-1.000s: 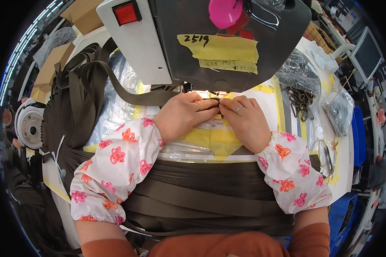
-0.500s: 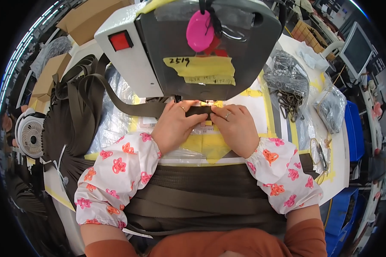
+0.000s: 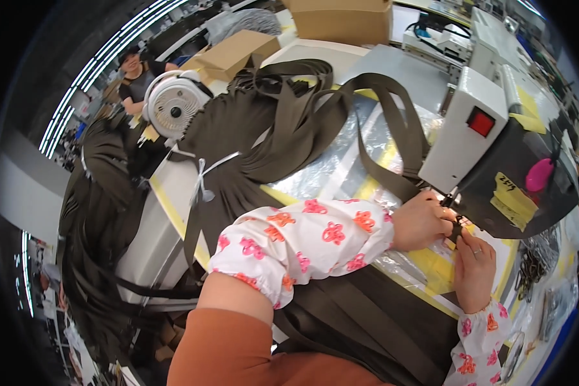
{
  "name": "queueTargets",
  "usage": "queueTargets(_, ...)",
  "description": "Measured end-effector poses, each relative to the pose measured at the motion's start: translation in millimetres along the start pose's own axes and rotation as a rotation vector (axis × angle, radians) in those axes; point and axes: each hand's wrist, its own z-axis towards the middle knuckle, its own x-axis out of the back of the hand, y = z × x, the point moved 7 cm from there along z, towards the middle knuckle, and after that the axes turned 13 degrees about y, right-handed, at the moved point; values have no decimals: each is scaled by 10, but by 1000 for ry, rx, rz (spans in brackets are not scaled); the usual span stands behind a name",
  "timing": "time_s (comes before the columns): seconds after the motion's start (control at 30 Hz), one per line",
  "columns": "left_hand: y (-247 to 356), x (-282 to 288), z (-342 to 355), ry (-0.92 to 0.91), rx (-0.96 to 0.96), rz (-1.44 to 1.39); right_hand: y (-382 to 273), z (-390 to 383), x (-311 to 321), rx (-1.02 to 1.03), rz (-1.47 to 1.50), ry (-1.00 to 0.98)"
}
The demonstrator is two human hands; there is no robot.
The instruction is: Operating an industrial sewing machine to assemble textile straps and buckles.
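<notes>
Under the head of a sewing machine [image 3: 460, 122], my left hand [image 3: 421, 222] is closed on a dark olive webbing strap [image 3: 387, 177], its fingertips close to the lit needle area. My right hand [image 3: 475, 270], with a ring on one finger, pinches the strap's short end on the near side of the needle area. From my left hand the strap loops up and back to a large bundle of the same webbing [image 3: 238, 135] on the left. My fingers partly hide the spot where strap and machine meet.
White string [image 3: 202, 174] ties the bundle. A white fan [image 3: 175, 110] stands behind it, with a person [image 3: 141, 80] beyond. Cardboard boxes [image 3: 341, 22] sit at the back. More straps [image 3: 367, 315] lie before me, and bagged metal hooks [image 3: 531, 267] lie right of the machine.
My view has swung left, so the machine and hands now appear at the right. Both hands stay on the strap at the needle area.
</notes>
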Motion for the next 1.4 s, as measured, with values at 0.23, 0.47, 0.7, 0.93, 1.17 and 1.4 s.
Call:
queueTargets(0.23,-97,37,-43,0,2,-49,1,43,-100,-9,16,-79)
queueTargets(0.47,-71,48,52,35,-54,-70,117,49,-59,21,54,-107)
queueTargets(0.7,-296,-46,51,108,21,-18,230,146,-149,-15,50,-194)
queueTargets(0.93,-408,-146,33,43,-11,97,228,148,-226,-18,32,-258)
queueTargets(1.17,-325,-23,64,152,6,37,240,84,-167,-112,48,-165)
queueTargets(1.4,-193,2,83,-76,42,-16,173,46,-112,-111,67,-19)
